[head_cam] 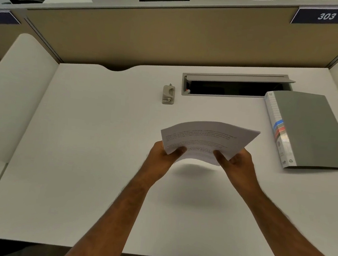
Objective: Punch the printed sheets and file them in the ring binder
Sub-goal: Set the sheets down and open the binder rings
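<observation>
Above the desk [75,180] we gripped the printed sheets [206,140] with left hand [162,155] and right hand [236,163]; unpunched, they likely needed carrying to the hole punch [168,94].

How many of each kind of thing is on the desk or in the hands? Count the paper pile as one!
Stack of printed sheets, held above the desk by the left hand and right hand: 1
Hole punch: 1
Grey ring binder, closed, lying flat: 1
Total: 3
</observation>
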